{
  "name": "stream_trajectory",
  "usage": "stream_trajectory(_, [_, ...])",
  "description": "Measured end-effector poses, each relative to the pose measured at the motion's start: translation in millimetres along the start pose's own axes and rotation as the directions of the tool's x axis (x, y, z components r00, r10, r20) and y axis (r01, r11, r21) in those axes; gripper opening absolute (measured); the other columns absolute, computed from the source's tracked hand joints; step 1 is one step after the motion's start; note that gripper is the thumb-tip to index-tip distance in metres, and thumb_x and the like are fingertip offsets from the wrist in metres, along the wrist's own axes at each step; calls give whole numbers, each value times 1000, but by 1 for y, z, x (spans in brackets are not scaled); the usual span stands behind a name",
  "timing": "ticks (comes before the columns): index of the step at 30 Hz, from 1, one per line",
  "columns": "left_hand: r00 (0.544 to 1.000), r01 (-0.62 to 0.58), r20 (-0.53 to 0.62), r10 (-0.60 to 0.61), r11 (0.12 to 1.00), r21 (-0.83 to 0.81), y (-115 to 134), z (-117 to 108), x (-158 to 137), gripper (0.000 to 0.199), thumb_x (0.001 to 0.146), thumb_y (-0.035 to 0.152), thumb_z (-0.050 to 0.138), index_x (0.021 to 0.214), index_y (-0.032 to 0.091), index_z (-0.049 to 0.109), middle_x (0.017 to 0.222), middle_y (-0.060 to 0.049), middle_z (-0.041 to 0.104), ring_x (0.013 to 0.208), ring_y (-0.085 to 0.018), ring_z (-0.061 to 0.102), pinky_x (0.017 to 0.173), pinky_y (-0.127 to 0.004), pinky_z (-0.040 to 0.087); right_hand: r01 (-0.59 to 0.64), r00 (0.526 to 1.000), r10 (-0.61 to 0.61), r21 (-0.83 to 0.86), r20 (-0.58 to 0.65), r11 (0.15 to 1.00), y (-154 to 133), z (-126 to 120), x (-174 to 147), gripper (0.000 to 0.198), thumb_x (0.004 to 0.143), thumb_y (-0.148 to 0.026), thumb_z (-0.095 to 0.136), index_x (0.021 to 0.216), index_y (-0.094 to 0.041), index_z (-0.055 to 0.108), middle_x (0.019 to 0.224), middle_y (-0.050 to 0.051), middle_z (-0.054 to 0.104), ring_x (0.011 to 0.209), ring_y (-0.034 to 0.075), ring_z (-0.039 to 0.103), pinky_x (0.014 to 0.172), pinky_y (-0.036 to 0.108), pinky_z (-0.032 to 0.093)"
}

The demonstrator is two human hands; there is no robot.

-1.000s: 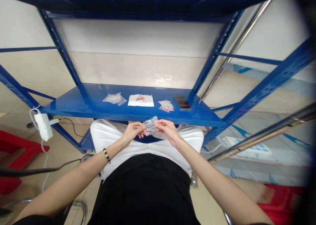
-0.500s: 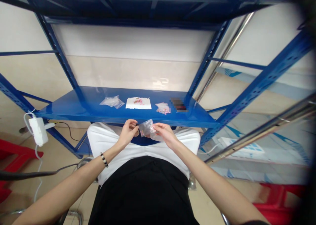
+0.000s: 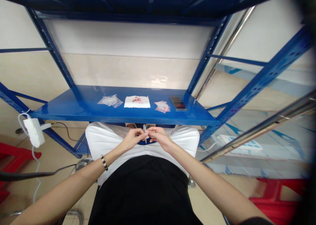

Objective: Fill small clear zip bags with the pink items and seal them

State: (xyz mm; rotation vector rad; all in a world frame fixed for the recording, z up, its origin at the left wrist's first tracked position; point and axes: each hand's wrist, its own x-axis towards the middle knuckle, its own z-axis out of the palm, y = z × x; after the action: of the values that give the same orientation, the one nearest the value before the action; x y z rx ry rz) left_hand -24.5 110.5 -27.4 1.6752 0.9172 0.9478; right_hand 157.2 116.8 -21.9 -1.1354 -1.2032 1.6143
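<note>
Over my lap, just below the shelf's front edge, both hands pinch one small clear plastic bag (image 3: 144,128), turned nearly edge-on. My left hand (image 3: 133,137) closes on its left side, and my right hand (image 3: 159,136) closes on its right side, the fingertips almost meeting. What the bag contains cannot be made out. On the blue shelf beyond, small pink and green pieces (image 3: 137,100) lie on a white sheet (image 3: 127,103). Left of it is a pile of flat clear bags (image 3: 110,101). To its right lie clear bags with pink pieces (image 3: 162,106).
A blurred-out dark rectangular object (image 3: 178,103) lies at the right of the blue shelf (image 3: 84,111). A white power strip (image 3: 34,132) hangs at the left post. Red stools (image 3: 276,195) stand at both sides, and a metal rail (image 3: 269,129) crosses the right.
My left hand has moved in and now grips the bag, which has turned from facing me to nearly edge-on. My right hand still holds it. The view has shifted slightly.
</note>
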Motion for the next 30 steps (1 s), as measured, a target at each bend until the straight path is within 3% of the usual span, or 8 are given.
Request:
stream_trajectory(9, [1000,15,6,-15,994,-110,-5,-1,3,40,84,53,63,78,15,53,65,-2,63,60,-12,59,57,-23,43,-12,994,13,-5,111,1000,-2,4,-3,30,72,-41,77,88,-16,69,75,7,73,69,17,69,53,20,49])
stream_trajectory(15, [996,3,90,8,993,-119,0,-7,2,38,86,50,62,83,12,61,76,-6,67,67,-13,61,64,-25,47,16,995,-16,-3,101,1000,-6,8,-5,36,74,-50,76,78,-16,64,71,6,71,62,14,67,51,20,49])
stream_trajectory(20, [994,40,108,-23,986,-160,-3,-5,1,39,83,50,66,86,11,63,80,-9,70,68,-14,63,65,-26,48,53,995,-47,-67,92,996,-7,7,-5,39,70,-49,79,84,-17,63,66,2,68,60,14,64,48,20,48])
stream_trajectory(30, [997,34,70,-30,998,-60,-5,-7,2,37,86,48,63,82,11,64,72,-6,67,66,-14,61,65,-25,47,51,993,-39,-110,112,993,4,3,5,32,76,-45,72,85,-16,64,67,3,67,58,13,63,44,19,48])
